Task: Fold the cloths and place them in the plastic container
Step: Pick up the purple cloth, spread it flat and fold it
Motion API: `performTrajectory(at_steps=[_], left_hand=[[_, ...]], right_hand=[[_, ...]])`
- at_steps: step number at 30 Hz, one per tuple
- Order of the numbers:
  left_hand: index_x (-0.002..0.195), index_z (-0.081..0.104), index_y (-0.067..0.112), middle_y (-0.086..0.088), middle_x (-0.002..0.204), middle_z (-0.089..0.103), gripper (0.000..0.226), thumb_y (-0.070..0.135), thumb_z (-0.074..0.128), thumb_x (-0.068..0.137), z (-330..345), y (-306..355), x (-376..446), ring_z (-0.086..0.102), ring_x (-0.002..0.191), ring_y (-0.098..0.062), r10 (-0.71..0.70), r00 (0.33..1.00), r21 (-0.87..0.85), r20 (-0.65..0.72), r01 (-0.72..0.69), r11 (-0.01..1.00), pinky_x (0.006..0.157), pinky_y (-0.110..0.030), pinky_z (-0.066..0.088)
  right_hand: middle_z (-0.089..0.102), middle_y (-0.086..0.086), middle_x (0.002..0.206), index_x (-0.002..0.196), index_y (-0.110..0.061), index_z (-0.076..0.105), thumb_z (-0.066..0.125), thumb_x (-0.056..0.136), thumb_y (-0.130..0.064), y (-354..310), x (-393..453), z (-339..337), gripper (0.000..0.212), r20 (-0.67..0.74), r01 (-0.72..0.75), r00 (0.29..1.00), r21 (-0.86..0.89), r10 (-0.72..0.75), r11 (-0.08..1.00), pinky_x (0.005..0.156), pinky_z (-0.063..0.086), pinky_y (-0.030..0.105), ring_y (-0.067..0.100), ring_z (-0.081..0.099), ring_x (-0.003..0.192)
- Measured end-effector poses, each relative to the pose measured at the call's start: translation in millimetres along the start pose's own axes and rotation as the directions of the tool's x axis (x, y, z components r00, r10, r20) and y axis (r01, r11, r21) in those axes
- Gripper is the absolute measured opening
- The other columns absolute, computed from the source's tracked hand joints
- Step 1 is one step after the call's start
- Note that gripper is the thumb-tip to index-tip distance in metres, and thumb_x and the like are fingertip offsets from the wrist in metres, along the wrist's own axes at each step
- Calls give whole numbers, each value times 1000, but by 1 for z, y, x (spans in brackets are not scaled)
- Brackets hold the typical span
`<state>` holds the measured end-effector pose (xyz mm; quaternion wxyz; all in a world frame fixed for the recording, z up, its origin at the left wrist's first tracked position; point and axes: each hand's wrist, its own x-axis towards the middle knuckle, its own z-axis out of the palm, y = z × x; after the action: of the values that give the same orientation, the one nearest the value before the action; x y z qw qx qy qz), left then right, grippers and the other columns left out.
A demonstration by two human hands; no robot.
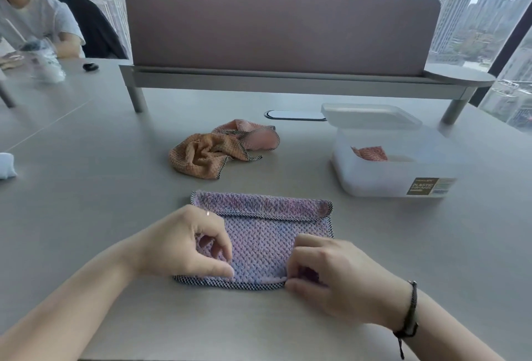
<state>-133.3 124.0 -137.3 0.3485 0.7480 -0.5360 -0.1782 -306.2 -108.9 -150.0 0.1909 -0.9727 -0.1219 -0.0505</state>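
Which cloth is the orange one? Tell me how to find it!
Start at the long brown divider panel across the back of the grey table. Just in front of it, left of the plastic container, two crumpled cloths lie touching. The orange cloth is the left, nearer one, a scrunched heap, unlike the paler pink cloth behind it and the flat purple cloth.

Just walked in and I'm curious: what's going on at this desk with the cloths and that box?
A person is folding a purple cloth on the table. The left hand and right hand both pinch its near edge. The plastic container stands open to the right with one pinkish cloth already inside, its lid resting behind. An orange cloth and a pink cloth lie crumpled farther back, unfolded.
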Motion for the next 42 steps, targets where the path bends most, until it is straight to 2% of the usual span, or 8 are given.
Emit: performTrajectory(at_steps=[5, 9, 16, 20, 24, 29, 33, 42], left_hand=[[92, 70, 34, 17, 87, 64, 49, 76, 69, 66, 19, 21, 8, 60, 82, -2, 66, 997, 402, 35, -74, 912, 79, -25, 48], [90, 58, 32, 14, 76, 61, 25, 51, 61, 73, 31, 26, 14, 56, 70, -7, 132, 990, 533, -48, -86, 842, 66, -27, 48], [96, 63, 36, 12, 80, 71, 23, 16, 70, 87, 1, 14, 8, 46, 54, -4, -157, 983, 148, -99, 171, 974, 56, -14, 38], [90, 70, 32, 8, 71, 72, 3, 32, 73, 88, -8, 3, 5, 48, 59, -8, -167, 976, 10, -140, 170, 985, 59, -31, 41], [92, 72, 35, -2, 74, 73, 34, 64, 71, 75, -13, -4, 1, 57, 63, -26, -151, 972, -9, -181, 152, 988, 63, -40, 49], [92, 74, 35, -3, 78, 74, 39, 63, 79, 66, -21, -14, -5, 61, 67, -11, -195, 964, -116, -179, 176, 978, 64, -30, 49], [91, 73, 38, 3, 78, 76, 19, 28, 83, 79, -27, -22, -1, 65, 69, -10, -253, 934, -118, -253, 230, 966, 70, -26, 50], [84, 75, 31, 14, 74, 72, 13, 29, 85, 76, -13, -27, 12, 63, 65, -4, -225, 936, 52, -269, 248, 967, 63, -18, 47]], right_hand=[[49, -17, 85, 83, -34, 45, 54, 95, -39, -3, 6, 3, 15, -37, -77, 996, 130, 82, 989, 73, 43, 22, 2, 48, 78], [61, -9, 74, 81, -26, 53, 59, 96, -29, 0, 10, 1, 16, -121, -179, 966, 332, 230, 926, 64, 43, 21, 6, 53, 69], [58, -15, 88, 104, -34, 48, 80, 71, -48, 0, 1, 5, 48, -137, -238, 941, 390, 311, 890, 65, 45, 20, 6, 51, 66], [50, -24, 92, 116, -41, 43, 66, 71, -51, -9, 0, 17, 52, -228, -254, 939, 51, 259, 966, 71, 43, 18, -1, 49, 79], [62, -15, 81, 103, -35, 50, 56, 70, -31, -10, -4, 15, 33, -360, -303, 891, -22, 276, 953, 60, 45, 27, 9, 56, 73], [69, -10, 75, 89, -35, 63, 66, 76, -17, 6, -17, -18, 22, -299, -377, 844, 262, 446, 888, 62, 49, 26, 7, 58, 58], [70, 5, 64, 73, -18, 70, 63, 80, 7, 27, -13, -34, 27, -231, -356, 778, 604, 584, 713, 56, 47, 27, 17, 64, 56], [69, 1, 63, 88, -22, 67, 79, 80, -30, 30, -2, -16, 17, -182, -365, 766, 666, 617, 650, 48, 36, 23, 12, 45, 47]])
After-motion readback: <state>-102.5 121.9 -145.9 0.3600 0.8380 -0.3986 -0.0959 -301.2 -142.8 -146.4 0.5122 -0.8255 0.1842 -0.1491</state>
